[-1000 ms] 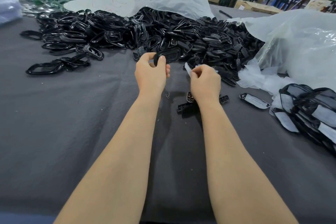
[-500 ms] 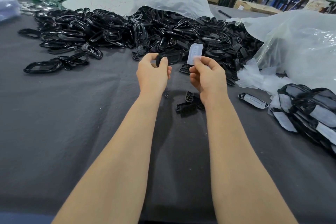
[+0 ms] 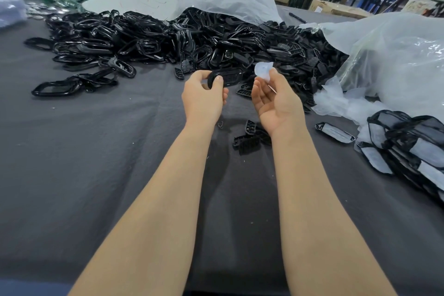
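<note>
Black oval part (image 3: 228, 77): one, fingers of my left hand (image 3: 204, 100) curled round it.
Clear film (image 3: 263, 70): one piece, pinched by my right hand (image 3: 276, 102).

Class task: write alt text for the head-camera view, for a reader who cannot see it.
Over a dark table, a person's left hand grips a black oval plastic part while the right hand pinches a clear film piece. Behind them lies a large heap of black parts.
</note>
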{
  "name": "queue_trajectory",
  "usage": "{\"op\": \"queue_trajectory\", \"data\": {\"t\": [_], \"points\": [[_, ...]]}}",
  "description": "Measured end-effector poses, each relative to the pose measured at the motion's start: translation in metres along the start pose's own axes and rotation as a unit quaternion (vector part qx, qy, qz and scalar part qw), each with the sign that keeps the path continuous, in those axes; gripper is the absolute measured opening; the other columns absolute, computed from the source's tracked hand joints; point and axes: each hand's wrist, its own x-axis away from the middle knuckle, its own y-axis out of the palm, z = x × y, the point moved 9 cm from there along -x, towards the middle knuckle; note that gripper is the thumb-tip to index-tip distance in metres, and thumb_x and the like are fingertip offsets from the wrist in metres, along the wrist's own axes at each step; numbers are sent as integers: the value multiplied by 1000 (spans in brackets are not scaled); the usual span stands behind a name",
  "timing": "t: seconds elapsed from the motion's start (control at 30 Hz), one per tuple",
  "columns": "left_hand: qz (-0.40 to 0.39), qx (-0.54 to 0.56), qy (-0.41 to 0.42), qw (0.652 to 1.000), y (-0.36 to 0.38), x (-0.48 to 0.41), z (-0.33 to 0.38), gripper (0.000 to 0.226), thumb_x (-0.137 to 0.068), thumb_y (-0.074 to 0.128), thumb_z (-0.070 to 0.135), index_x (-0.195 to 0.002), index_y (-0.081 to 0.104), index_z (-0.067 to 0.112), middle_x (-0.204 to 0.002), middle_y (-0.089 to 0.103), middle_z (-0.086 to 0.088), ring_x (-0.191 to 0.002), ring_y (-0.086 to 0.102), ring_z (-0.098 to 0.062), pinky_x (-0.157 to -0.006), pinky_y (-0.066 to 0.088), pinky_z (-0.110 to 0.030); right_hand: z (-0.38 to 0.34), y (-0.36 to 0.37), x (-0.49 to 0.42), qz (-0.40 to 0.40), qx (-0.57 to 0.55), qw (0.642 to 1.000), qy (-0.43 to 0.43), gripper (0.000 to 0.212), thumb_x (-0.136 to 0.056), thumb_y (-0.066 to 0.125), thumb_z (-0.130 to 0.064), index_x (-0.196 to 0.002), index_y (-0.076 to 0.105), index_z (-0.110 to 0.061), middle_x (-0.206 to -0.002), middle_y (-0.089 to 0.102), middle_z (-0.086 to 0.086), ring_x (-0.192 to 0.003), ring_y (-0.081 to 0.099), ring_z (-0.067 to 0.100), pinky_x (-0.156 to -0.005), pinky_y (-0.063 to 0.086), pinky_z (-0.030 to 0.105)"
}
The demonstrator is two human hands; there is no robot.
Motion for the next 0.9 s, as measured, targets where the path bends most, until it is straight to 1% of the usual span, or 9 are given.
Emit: {"op": "queue_trajectory", "data": {"t": [0.1, 0.2, 0.27, 0.37, 0.57, 0.67, 0.73, 0.83, 0.9], "points": [[0, -6, 2, 1000, 0, 0, 0, 14, -96, 55, 13, -109, 51, 18, -67, 61, 1, -54, 57, -3, -60, 53, -21, 2, 0, 2, -8, -51, 998, 29, 32, -93, 59, -32, -86, 58, -1, -78, 61, 10, -64, 64, 15, -59, 58, 23], [3, -8, 4, 1000, -1, 0, 0, 14, -96, 55, 13, -108, 51, 18, -67, 61, 2, -54, 57, -3, -62, 54, -22, 1, 0, 3, -11, -59, 998, 37, 7, -92, 58, -4, -88, 55, 0, -86, 53, 14, -66, 64, 21, -57, 58, 25], [4, -8, 5, 1000, -1, 0, 1, 13, -96, 55, 14, -107, 51, 19, -66, 61, 2, -55, 56, -5, -64, 54, -24, 2, 2, 4, -12, -6, 1000, 25, 18, -89, 52, 12, -100, 51, -1, -93, 51, 16, -71, 63, 21, -54, 57, 21], [1, -5, 6, 1000, -1, 1, 2, 13, -96, 55, 13, -99, 51, 24, -63, 59, 4, -54, 56, -5, -63, 54, -24, -6, 1, 2, 12, 143, 988, -59, 34, -88, 51, 14, -117, 42, -2, -97, 55, 14, -70, 62, 15, -62, 57, 17], [-2, -6, 8, 1000, -1, 3, 3, 25, -96, 55, 12, -85, 49, 33, -61, 59, 6, -54, 56, -4, -63, 55, -24, -17, 2, 2, 13, 231, 964, -133, 17, -90, 57, 4, -89, 58, -13, -80, 60, 2, -65, 61, 7, -67, 55, 17], [-2, -2, 6, 1000, 0, 3, 2, 16, -96, 54, 11, -98, 50, 26, -64, 59, 3, -57, 57, -7, -64, 54, -25, -13, 6, 2, -14, 185, 977, -105, 27, -92, 52, 6, -113, 58, -10, -83, 61, 7, -63, 60, 9, -63, 55, 16], [0, -4, 6, 1000, -1, 2, 2, 16, -96, 53, 10, -103, 50, 24, -65, 59, 3, -60, 57, -8, -67, 55, -27, -9, 10, 2, -35, 141, 986, -76, 36, -94, 49, 6, -130, 48, -1, -85, 63, 12, -65, 61, 11, -61, 55, 17], [-1, -4, 7, 1000, -2, 1, 2, 18, -96, 52, 9, -108, 50, 23, -67, 60, 1, -63, 58, -11, -73, 55, -32, -13, 14, 5, -42, 138, 986, -79, 24, -95, 49, 4, -118, 50, 10, -83, 66, 13, -61, 63, 9, -60, 53, 15], [-2, -7, 11, 1000, -1, 1, 3, 18, -96, 52, 8, -108, 51, 23, -67, 61, 0, -62, 58, -10, -73, 56, -32, -19, 14, 6, -40, 147, 983, -104, 7, -93, 53, 4, -99, 55, 2, -82, 65, 12, -60, 63, 9, -61, 54, 15]]}}
